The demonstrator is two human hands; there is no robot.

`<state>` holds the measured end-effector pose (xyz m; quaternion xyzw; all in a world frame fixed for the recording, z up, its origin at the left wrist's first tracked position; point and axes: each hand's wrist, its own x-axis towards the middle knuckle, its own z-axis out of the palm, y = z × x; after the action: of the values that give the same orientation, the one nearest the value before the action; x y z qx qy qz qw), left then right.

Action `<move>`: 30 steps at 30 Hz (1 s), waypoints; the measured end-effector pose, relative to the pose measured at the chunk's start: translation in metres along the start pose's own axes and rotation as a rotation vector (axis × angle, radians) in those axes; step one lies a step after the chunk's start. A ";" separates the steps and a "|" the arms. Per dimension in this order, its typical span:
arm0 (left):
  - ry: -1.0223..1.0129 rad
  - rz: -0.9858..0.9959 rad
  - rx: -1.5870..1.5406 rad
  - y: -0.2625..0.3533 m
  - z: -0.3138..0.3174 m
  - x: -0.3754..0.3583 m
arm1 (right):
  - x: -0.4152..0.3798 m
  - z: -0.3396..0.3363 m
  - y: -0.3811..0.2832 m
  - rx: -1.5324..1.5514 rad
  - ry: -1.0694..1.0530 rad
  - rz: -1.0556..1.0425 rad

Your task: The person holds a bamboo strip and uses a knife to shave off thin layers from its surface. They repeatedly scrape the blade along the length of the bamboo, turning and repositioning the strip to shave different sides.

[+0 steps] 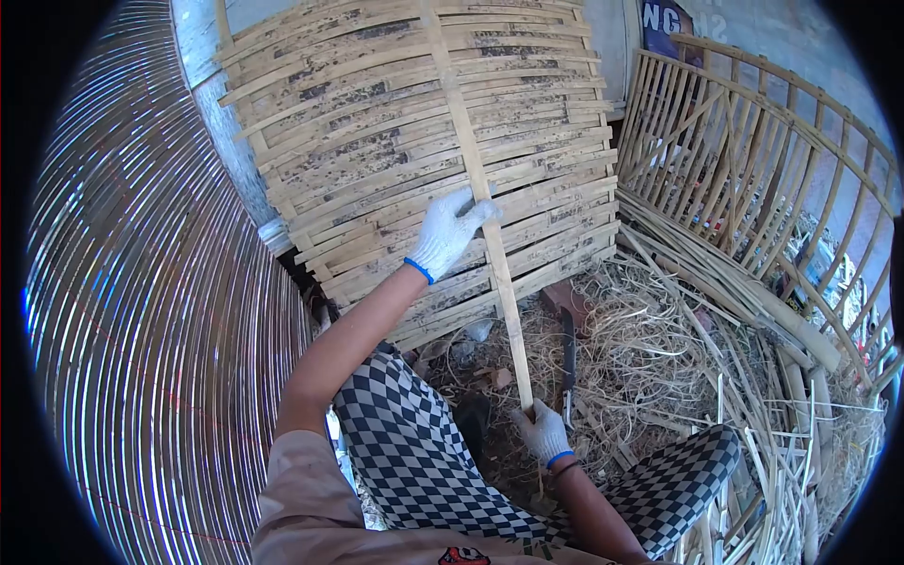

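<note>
A woven panel of flat bamboo slats (377, 141) leans upright in front of me, blotched with dark stains. A long bamboo strip (509, 315) runs down its middle and out past its lower edge toward me. My left hand (447, 234), in a white glove with a blue cuff, has its fingers closed on the strip against the panel's lower half. Near my knees my right hand (543, 435), gloved the same way, is wrapped around the strip's lower end. Just right of the strip lies a long dark blade (569, 363) on the ground.
A reddish brick (565, 299) lies by the panel's foot. Shavings (650, 348) cover the ground. Bamboo poles (716, 268) and a slatted bamboo frame (744, 141) stand at the right, with split strips (782, 490) below. Shiny ribbed sheeting (160, 311) fills the left.
</note>
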<state>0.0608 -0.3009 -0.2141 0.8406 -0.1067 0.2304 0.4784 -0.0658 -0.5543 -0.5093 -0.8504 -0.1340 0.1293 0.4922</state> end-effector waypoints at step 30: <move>0.328 0.389 1.496 -0.008 -0.076 0.164 | 0.005 0.035 0.049 -0.159 -0.371 0.155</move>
<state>0.1848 -0.2249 -0.1069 0.8606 0.0035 0.4417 -0.2534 -0.0681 -0.5478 -0.5688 -0.8559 -0.1659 0.3101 0.3792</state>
